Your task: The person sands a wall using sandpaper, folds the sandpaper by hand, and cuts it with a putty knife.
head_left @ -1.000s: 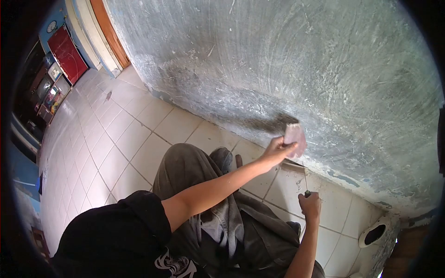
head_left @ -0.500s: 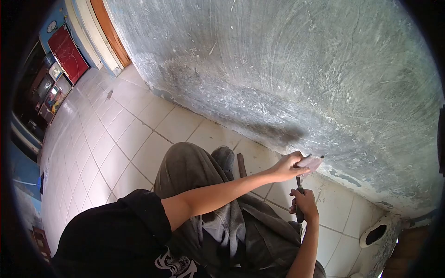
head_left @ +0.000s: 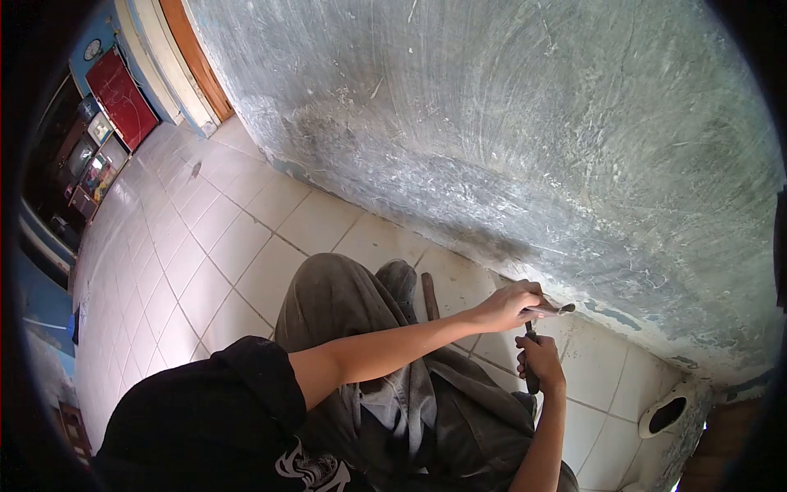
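Observation:
Pinched in my left hand (head_left: 510, 307) is a thin, flat greyish piece (head_left: 548, 311), seen nearly edge-on, with a rounded dark end; its exact kind is unclear. My right hand (head_left: 541, 361), just below, is wrapped round the dark handle of a tool (head_left: 532, 383). The tool's narrow shank points up to the flat piece, where its tip is hidden, so I cannot tell whether they touch. Both hands are above the floor, in front of the foot of a grey, scuffed wall (head_left: 492, 123).
A brown stick-like handle (head_left: 429, 295) lies on the white tiled floor (head_left: 254, 246) beside my foot. Near the wall's right end is a pale fixture with a dark oval opening (head_left: 662, 416). A red panel (head_left: 121, 97) and shelves stand far left.
My left hand has tilted the flat piece from showing its broad face to nearly edge-on, slightly lower. My right hand keeps its hold on the dark-handled tool, almost still.

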`<control>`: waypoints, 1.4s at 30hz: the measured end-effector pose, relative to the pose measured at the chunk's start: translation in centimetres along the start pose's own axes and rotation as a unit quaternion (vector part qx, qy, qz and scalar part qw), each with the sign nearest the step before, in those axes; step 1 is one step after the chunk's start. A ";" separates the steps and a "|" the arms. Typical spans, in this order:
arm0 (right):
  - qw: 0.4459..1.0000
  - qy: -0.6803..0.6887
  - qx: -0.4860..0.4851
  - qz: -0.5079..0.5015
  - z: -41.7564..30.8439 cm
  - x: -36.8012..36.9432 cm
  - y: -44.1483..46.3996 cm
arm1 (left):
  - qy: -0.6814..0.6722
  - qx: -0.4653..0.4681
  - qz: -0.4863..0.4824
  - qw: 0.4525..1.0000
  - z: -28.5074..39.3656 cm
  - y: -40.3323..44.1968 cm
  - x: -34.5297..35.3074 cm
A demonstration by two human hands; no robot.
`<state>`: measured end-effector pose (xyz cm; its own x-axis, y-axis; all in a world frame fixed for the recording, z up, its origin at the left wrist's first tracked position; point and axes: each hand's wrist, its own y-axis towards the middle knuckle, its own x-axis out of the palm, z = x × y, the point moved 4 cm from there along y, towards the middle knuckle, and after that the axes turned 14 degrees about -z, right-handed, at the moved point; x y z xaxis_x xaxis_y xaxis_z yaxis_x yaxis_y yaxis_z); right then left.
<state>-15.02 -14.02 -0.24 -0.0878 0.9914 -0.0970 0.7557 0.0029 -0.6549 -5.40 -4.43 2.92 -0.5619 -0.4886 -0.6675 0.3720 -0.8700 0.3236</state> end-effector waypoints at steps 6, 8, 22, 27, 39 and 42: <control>0.997 0.069 0.005 -0.043 -0.5 0.5 -0.4 | -0.030 -0.034 -0.007 0.999 -0.1 0.1 -0.4; 0.996 0.077 0.002 -0.052 -0.6 0.6 -0.4 | -0.032 -0.024 0.000 0.999 0.0 0.1 -0.4; 0.993 0.101 -0.001 -0.064 -1.3 0.7 -1.0 | -0.084 -0.031 0.053 0.995 -0.5 0.0 -1.7; 0.987 0.143 -0.014 -0.077 -1.4 0.6 -1.0 | -0.059 -0.003 0.051 0.997 -0.3 0.1 -2.0; 0.996 0.082 -0.037 -0.023 -1.7 0.5 -1.1 | -0.002 -0.024 0.117 0.993 -0.4 -0.3 -2.4; 0.996 0.077 -0.032 -0.023 -1.7 0.5 -1.2 | 0.039 -0.048 0.128 0.990 -0.6 -0.5 -2.8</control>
<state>-14.81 -13.25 1.77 -0.0263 0.9983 0.0513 0.7940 0.0520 -0.6056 -3.57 -2.62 4.19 -0.3821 -0.6823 -0.6233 0.5649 -0.7062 0.4268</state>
